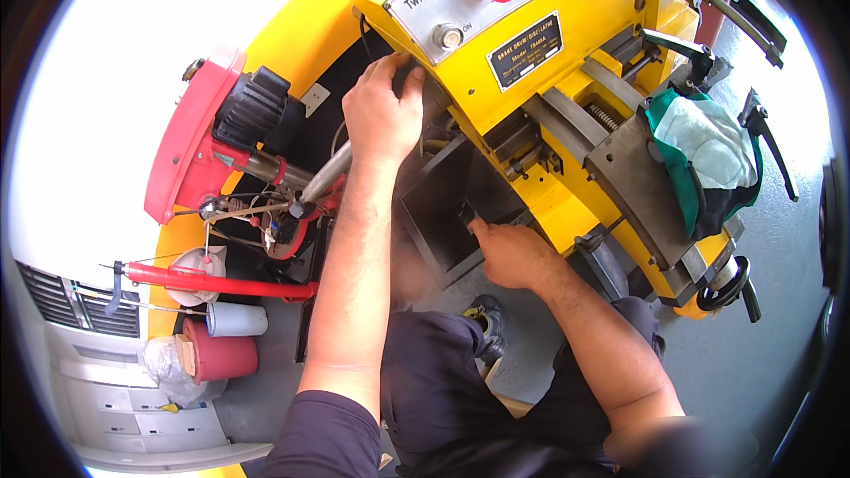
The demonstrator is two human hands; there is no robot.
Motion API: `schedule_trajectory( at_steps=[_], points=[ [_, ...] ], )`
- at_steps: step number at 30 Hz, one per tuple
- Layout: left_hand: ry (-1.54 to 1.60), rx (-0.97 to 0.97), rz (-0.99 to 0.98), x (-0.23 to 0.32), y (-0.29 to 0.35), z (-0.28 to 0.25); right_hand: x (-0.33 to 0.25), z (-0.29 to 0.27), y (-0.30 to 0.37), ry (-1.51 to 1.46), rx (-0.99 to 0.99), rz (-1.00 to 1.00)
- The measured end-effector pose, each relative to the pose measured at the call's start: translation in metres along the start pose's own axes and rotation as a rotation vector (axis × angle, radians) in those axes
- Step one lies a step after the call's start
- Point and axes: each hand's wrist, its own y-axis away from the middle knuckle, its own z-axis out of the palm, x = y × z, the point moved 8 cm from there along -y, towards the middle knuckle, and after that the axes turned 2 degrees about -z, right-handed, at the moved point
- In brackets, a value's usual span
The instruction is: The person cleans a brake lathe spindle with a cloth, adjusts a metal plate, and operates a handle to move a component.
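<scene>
My left hand (383, 111) reaches up to the left side of a yellow brake lathe (580, 13). Its thumb stands apart from the fingers, whose tips are partly hidden against the machine's edge. Lower and to the right, my right hand (513, 254) is closed over the open dark metal tray (431, 243) under the lathe. A small dark piece (467, 212) shows at its thumb; most of what it grips is hidden, so I cannot make out its kind. Hazy dust hangs beside the tray.
A red machine with a black motor (257, 109) stands left, its red arm (221, 278) jutting out. Below are a red bucket (226, 352) and a pale blue container (237, 319). Green and white cloth (708, 146) lies on the lathe carriage; a handwheel (728, 285) sticks out right.
</scene>
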Motion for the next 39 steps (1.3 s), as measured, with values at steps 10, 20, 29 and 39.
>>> schedule_trajectory(
  at_steps=[10,20,29,39],
  points=[
    [-0.245,0.044,-0.094,0.006,-0.005,0.012,0.013,0.004,0.001,0.049,0.075,-0.036],
    [-0.319,0.004,-0.092,0.01,-0.002,0.019,0.009,0.009,-0.001,0.045,0.071,-0.055],
    [-0.541,0.071,0.085,0.035,0.009,0.026,0.013,0.017,-0.003,0.066,-0.045,0.027],
    [-0.121,-0.394,-0.255,-0.066,-0.047,0.043,-0.001,0.012,-0.002,0.057,-0.076,0.024]
  ],
)
